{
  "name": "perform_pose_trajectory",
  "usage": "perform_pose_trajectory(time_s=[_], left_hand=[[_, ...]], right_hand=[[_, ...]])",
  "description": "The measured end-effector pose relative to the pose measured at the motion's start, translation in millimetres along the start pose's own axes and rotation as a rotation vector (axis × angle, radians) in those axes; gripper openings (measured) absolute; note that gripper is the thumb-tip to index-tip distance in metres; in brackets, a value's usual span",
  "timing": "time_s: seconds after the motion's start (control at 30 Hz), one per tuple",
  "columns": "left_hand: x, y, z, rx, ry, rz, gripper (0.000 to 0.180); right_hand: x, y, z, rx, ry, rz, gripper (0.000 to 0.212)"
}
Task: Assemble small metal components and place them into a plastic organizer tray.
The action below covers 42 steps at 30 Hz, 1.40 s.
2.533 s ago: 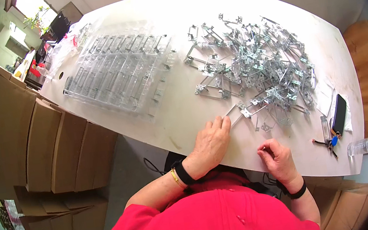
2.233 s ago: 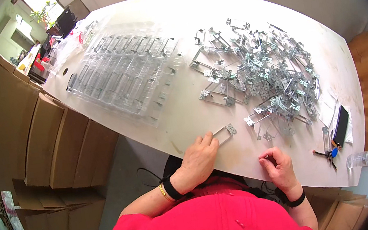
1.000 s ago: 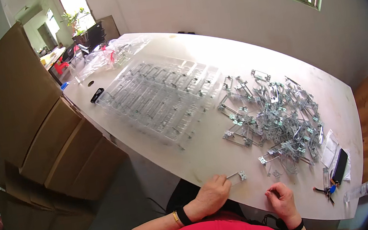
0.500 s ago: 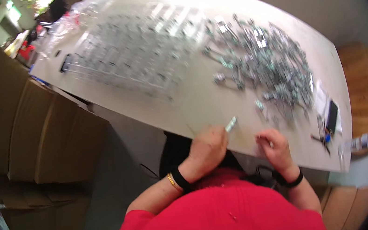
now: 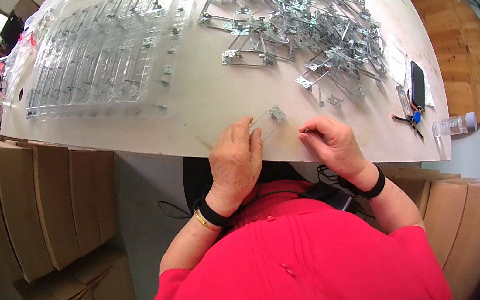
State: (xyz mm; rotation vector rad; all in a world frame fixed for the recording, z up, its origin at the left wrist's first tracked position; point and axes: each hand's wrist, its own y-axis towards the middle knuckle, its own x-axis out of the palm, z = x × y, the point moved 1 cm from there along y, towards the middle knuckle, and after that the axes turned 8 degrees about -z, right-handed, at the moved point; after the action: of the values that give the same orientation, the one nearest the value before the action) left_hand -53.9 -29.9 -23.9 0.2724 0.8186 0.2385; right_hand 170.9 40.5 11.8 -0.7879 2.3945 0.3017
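Observation:
At the table's near edge, my left hand (image 5: 233, 158) is closed round one end of a metal bracket (image 5: 276, 114). Two thin rods run from my fingers to its small, silvery-green plate; the other end is hidden in the hand. My right hand (image 5: 336, 145) is just to the right, apart from the bracket, thumb and forefinger pinched together. Something small and dark may sit at those fingertips, too small to name. Beyond both hands lies a large heap of similar metal brackets (image 5: 314, 23), plates and rods tangled together.
Clear plastic trays (image 5: 100, 71) with brackets in their slots cover the table's left side. On the right lie a black phone (image 5: 417, 83), keys (image 5: 414, 117) and a clear bottle (image 5: 454, 125). Cardboard boxes (image 5: 51, 201) stand left below the table (image 5: 203, 109); a round wooden top (image 5: 459, 51) is at right.
The whole view has shifted and sharpened. My left hand has turned, so the bracket's rods now show between its fingers and plate. My right hand stays pinched and has come closer to the bracket.

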Motion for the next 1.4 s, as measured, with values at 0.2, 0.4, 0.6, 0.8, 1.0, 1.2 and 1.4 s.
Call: perform_pose_trajectory(time_s=[0.2, 0.4, 0.6, 0.8, 1.0, 1.2, 1.4], left_hand=[[0.2, 1.1, 0.7, 0.018, 0.020, -0.011, 0.041], [-0.8, 2.5, -3.3, 0.084, 0.040, -0.025, 0.047], [-2.4, 2.2, -6.4, 0.136, 0.009, -0.028, 0.050], [-5.0, 1.6, -7.8, 0.141, -0.047, -0.058, 0.050], [-5.2, 2.3, -8.6, 0.142, -0.066, -0.047, 0.049], [-5.5, 3.2, -9.4, 0.140, -0.072, -0.058, 0.048], [-5.8, 4.4, -9.0, 0.146, -0.070, -0.061, 0.045]], right_hand=[[2.8, 7.5, 1.0, 0.017, -0.007, 0.018, 0.011], [5.1, 18.1, 1.5, -0.037, 0.016, 0.124, 0.013], [8.4, 29.4, -3.1, -0.062, 0.027, 0.198, 0.012], [17.3, 35.2, -1.3, -0.070, 0.037, 0.193, 0.011], [20.1, 37.8, -1.5, -0.045, 0.052, 0.178, 0.010], [24.5, 39.1, 0.2, -0.011, 0.101, 0.166, 0.008], [24.2, 40.4, 1.0, -0.021, 0.064, 0.162, 0.009]])
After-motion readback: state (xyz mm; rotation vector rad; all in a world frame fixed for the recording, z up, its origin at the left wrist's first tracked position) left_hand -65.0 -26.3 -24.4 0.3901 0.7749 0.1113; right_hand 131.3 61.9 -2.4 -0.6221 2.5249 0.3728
